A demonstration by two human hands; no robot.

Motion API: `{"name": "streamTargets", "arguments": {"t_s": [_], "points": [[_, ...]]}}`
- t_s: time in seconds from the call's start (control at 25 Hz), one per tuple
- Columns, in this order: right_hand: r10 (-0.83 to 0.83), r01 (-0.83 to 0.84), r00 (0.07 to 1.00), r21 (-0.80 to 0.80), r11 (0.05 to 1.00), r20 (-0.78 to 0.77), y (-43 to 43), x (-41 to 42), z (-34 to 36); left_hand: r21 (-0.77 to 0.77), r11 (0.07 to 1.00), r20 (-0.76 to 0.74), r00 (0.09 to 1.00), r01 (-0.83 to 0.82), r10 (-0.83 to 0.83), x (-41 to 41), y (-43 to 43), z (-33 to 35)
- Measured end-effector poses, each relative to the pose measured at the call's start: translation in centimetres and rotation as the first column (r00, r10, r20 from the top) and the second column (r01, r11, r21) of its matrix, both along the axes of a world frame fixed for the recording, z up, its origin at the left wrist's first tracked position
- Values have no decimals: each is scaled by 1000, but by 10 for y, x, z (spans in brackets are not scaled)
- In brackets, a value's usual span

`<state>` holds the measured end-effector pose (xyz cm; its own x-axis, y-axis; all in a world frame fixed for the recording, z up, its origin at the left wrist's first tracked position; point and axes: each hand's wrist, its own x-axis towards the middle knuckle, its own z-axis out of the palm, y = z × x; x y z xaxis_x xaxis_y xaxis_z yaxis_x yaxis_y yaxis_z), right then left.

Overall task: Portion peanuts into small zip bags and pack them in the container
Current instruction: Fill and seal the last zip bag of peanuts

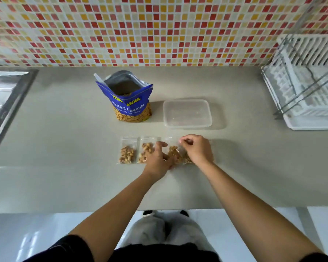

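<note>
Clear crinkly zip bag (175,151) of peanuts pinched by right hand (196,148), left hand (157,159) fingers steadying it.

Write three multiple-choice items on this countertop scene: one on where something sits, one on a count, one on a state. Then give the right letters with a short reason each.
1. Where does the clear container sit relative to the peanut bag?
A. To its right
B. To its left
C. On top of it

2. How many small zip bags lie fully clear of both hands?
A. None
B. One
C. Three

3. What state is the peanut bag in?
A. Sealed and lying flat
B. Tipped over and spilled
C. Upright with its top open

Answers:
1. A: the container rests on the counter to the right of the blue bag.
2. B: only the leftmost zip bag is untouched; the left hand and right hand cover parts of the others.
3. C: it stands with the mouth spread open.
</note>
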<state>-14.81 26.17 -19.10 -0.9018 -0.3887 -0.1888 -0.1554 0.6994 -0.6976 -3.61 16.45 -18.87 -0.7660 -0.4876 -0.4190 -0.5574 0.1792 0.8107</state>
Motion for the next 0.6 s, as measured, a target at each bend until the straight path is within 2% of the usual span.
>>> {"name": "streamTargets", "arguments": {"t_s": [0.12, 0.2, 0.28, 0.4, 0.48, 0.6], "points": [[78, -59, 988, 139, 989, -136, -7, 2, -15, -214, 968, 116, 988, 128, -105, -2, 4, -7], [135, -88, 969, 224, 971, -207, -9, 2, -21, -380, 892, 173, 966, 245, -192, -2, 1, -5], [178, -104, 947, 270, 957, -268, -10, 3, -23, -501, 820, 166, 961, 276, -222, 0, -13, 3], [266, -228, 914, 156, 961, -307, -21, 8, -23, -536, 821, 133, 980, 194, -145, 1, -50, 5], [337, -321, 900, 103, 941, -278, -39, 17, -24, -557, 808, 179, 978, 194, -111, 0, -76, 1], [387, -353, 890, 172, 920, -242, -69, 25, -29, -607, 732, 289, 944, 308, -158, -9, -96, -2]]}}
